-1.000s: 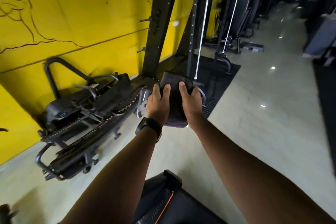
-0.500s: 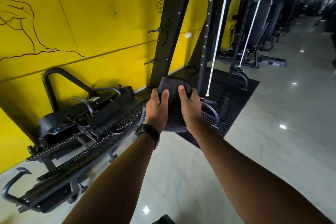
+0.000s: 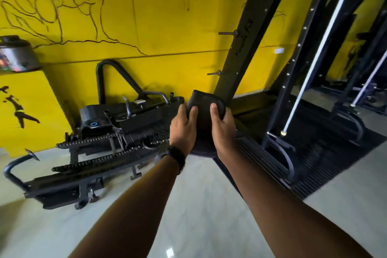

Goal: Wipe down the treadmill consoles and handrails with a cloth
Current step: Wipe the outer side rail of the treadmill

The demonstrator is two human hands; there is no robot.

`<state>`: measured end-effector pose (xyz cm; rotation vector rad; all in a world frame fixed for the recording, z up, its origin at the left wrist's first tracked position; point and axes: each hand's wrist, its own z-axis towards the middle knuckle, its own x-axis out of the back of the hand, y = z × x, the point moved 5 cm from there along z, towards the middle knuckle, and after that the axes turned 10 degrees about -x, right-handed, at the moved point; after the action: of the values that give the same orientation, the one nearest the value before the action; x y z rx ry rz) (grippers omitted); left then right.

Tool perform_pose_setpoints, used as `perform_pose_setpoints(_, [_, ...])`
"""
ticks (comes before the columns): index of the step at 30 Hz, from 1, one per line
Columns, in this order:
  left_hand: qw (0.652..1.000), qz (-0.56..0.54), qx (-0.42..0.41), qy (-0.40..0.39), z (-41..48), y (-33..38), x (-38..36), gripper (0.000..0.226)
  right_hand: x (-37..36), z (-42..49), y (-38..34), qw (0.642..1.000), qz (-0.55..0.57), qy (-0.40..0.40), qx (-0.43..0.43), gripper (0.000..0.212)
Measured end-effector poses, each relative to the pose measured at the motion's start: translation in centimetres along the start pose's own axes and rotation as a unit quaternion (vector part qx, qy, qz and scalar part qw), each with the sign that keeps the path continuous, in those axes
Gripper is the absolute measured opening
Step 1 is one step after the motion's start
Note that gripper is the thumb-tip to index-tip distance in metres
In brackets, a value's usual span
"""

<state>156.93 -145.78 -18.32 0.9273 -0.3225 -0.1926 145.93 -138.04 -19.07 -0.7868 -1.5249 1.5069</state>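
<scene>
View has swung left toward the yellow wall [image 3: 159, 16]. Left hand [image 3: 182, 130] and right hand [image 3: 222, 130] both still clutch the folded cloth [image 3: 204, 111] mid-air. No wiping yet; probably in transit.

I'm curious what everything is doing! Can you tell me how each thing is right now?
cloth: dark, folded, held up in the air, touching no machine.
left hand: grips the cloth's left side, thumb on top.
right hand: grips the cloth's right side, thumb on top.
watch: strapped on the left wrist.
black machine: lying on the floor by the yellow wall, untouched.
jar: upright at the left edge, blurred.
</scene>
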Motion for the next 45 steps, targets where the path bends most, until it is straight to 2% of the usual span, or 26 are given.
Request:
perform_pose_setpoints(6, [0.998,0.036,0.028,0.044,3.6,-2.5,-0.2,0.023,-4.0,5.2,-0.5,0.998,-0.001,-0.056,0.028,0.047])
perform_pose_setpoints(8, [0.996,0.049,0.031,0.068,5.0,-3.9,0.8,0.025,-6.6,6.2,-0.4,0.996,0.010,-0.079,0.026,0.058])
perform_pose_setpoints(11, [0.992,0.077,0.032,0.095,8.1,-6.3,2.7,0.023,-12.3,8.9,0.0,0.993,0.010,-0.117,0.019,0.087])
perform_pose_setpoints(12, [0.989,0.088,0.030,0.112,9.4,-7.4,3.6,0.022,-14.3,9.7,-0.2,0.990,0.011,-0.136,0.022,0.090])
perform_pose_setpoints(16, [0.974,0.123,0.021,0.187,14.3,-10.7,8.2,0.039,-22.5,12.1,-2.5,0.977,0.007,-0.210,0.035,0.062])
perform_pose_setpoints(19, [0.963,0.142,0.032,0.227,17.4,-12.8,12.5,0.030,-29.0,12.6,-4.0,0.958,0.016,-0.285,0.022,0.063])
perform_pose_setpoints(23, [0.935,0.173,0.034,0.307,19.2,-15.1,19.0,0.022,-37.3,10.6,-5.5,0.929,0.053,-0.366,0.029,0.052])
perform_pose_setpoints(28, [0.871,0.272,0.078,0.401,17.6,-16.9,29.2,0.023,-48.2,3.4,-7.0,0.873,0.038,-0.483,0.048,0.069])
perform_pose_setpoints(33, [0.784,0.352,0.117,0.498,14.7,-17.2,38.0,0.031,-57.4,-4.6,-8.7,0.790,0.051,-0.604,0.091,0.058])
perform_pose_setpoints(35, [0.745,0.379,0.133,0.533,13.5,-16.5,40.6,0.022,-60.2,-8.0,-9.5,0.745,0.055,-0.658,0.094,0.058])
perform_pose_setpoints(39, [0.654,0.436,0.180,0.591,10.4,-14.2,44.9,0.019,-62.9,-15.2,-10.7,0.647,0.062,-0.756,0.079,0.059])
perform_pose_setpoints(42, [0.599,0.456,0.206,0.625,6.7,-12.9,46.8,0.021,-63.2,-20.5,-10.7,0.594,0.063,-0.797,0.089,0.063])
perform_pose_setpoints(45, [0.551,0.488,0.224,0.639,2.9,-11.5,47.9,0.024,-63.0,-25.9,-9.6,0.540,0.054,-0.837,0.076,0.051])
